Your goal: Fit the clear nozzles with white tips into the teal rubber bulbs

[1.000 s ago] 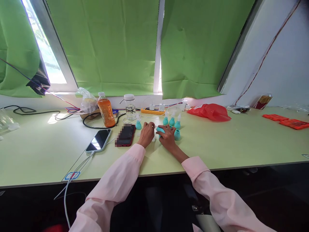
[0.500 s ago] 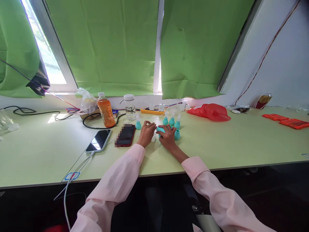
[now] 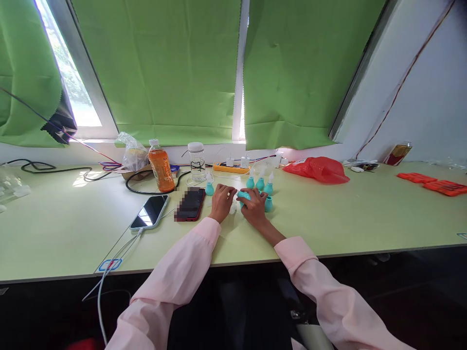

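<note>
My right hand [image 3: 254, 206] is closed around a small turquoise squeeze bulb [image 3: 243, 195], which lies tilted with one end toward the left. Against that end my left hand [image 3: 222, 201] pinches with its fingertips; what they hold is too small to make out. Behind my hands stand several turquoise bulbs with clear pointed tips [image 3: 269, 185]. A single tipped bulb [image 3: 209, 187] is left of them, beyond my left hand. An open-topped turquoise bulb [image 3: 269, 204] sits right beside my right hand. Small clear pieces [image 3: 233, 208] lie between my wrists, partly hidden.
Two phones, one pale-edged [image 3: 149, 212] and one red-edged [image 3: 191, 204], lie to the left. Behind them stand an orange drink bottle [image 3: 161, 167] and a clear jar [image 3: 197, 164]. A power strip [image 3: 231, 168], a red bag [image 3: 317, 170] and orange trays [image 3: 445, 186] are farther back and right.
The fingers of my left hand have curled in slightly at the bulb's end. My right hand keeps its grip, and the view has shifted a little.
</note>
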`<action>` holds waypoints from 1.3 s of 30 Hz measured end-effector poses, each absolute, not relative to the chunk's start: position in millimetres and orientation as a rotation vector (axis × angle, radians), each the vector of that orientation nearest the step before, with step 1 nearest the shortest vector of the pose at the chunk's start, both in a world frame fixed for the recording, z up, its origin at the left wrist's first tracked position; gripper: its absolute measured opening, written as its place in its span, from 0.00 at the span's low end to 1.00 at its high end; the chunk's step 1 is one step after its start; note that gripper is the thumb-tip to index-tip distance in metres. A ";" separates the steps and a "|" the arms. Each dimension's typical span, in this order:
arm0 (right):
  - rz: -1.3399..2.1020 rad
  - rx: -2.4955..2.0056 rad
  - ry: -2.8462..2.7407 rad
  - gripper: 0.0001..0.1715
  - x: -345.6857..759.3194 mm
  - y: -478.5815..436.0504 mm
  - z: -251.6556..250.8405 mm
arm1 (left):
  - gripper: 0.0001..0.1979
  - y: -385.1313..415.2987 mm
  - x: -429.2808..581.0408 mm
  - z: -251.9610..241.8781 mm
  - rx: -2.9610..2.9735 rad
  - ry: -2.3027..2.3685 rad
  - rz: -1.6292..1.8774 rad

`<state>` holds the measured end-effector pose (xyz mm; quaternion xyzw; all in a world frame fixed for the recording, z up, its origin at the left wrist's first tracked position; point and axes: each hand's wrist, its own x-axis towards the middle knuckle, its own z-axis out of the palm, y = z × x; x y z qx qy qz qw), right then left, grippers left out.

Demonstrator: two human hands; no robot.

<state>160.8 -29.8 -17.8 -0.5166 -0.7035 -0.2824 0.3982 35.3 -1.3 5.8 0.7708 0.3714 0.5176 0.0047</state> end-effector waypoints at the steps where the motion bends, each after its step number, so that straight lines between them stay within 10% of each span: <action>1: -0.712 -1.307 -1.785 0.23 160.5 -30.0 -17.8 | 0.08 -1.2 35.9 4.7 2.371 1.170 1.627; 25: -0.457 -1.225 -1.641 0.21 161.7 -26.7 -14.7 | 0.11 32.5 22.2 -22.9 2.359 1.434 1.212; 39: -0.391 -1.138 -1.722 0.09 153.6 -33.0 -17.0 | 0.12 -15.6 23.8 5.4 2.475 1.221 1.650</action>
